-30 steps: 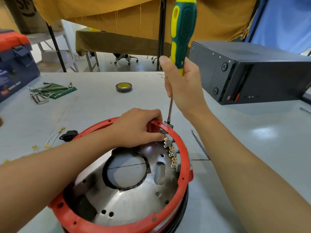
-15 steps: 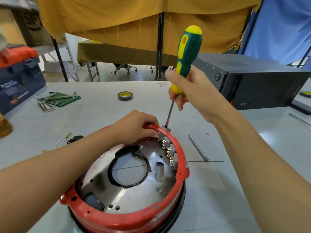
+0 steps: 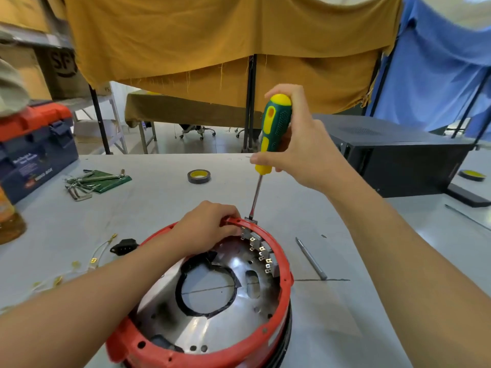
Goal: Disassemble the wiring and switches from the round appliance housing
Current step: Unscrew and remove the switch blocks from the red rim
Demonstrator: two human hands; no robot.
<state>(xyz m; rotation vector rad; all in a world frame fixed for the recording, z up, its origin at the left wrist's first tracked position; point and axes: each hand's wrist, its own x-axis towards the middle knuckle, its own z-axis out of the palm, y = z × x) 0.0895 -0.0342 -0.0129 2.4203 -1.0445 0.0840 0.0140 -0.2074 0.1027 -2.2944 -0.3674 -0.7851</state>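
The round housing (image 3: 281,296) has a red rim and a shiny metal floor with a large round hole. It stands on the grey table in front of me. A row of switches (image 3: 261,254) with brass terminals lines the inside of its far right wall. My left hand (image 3: 210,227) grips the far rim beside the top switch. My right hand (image 3: 305,150) holds a green and yellow screwdriver (image 3: 273,128) upright. Its tip rests on the rim at the top switch.
A black power socket (image 3: 123,247) with pale wires and brass terminals lies left of the housing. A grey metal rod (image 3: 310,258) lies to its right. Further back are a tape roll (image 3: 199,176), hex keys (image 3: 90,181), a blue toolbox (image 3: 34,152) and a black box (image 3: 403,160).
My head has pulled back and up, so the housing looks smaller and lower. The screwdriver tip stays at the top switch while my right hand shifts on the handle. My left hand keeps its hold.
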